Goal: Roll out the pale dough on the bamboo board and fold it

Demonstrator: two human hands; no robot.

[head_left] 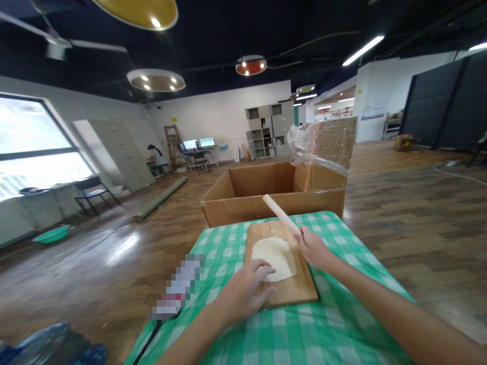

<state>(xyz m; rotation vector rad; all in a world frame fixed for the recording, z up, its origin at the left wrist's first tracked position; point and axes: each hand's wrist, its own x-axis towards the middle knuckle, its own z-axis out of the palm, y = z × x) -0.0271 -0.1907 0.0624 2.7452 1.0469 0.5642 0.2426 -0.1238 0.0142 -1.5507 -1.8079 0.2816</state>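
A flat sheet of rolled-out dough (279, 256) lies on a wooden cutting board (292, 291). My right hand (312, 247) is closed round the near end of a pale wooden rolling pin (280, 213), which slants up and away to the left, its far end over the board's far edge. My left hand (249, 286) is at the board's near left part, fingers spread, its fingertips over the left edge of the dough. Whether those fingertips press on the dough or hover just over it, I cannot tell.
A green-and-white checked cloth (224, 253) covers the table. A blurred-out object with a black cable (154, 334) lies at its left edge. Beyond the table stands a big open cardboard box (262, 203). A rolled-up mat (162, 198) lies on the floor; a person (155, 156) sits far back.
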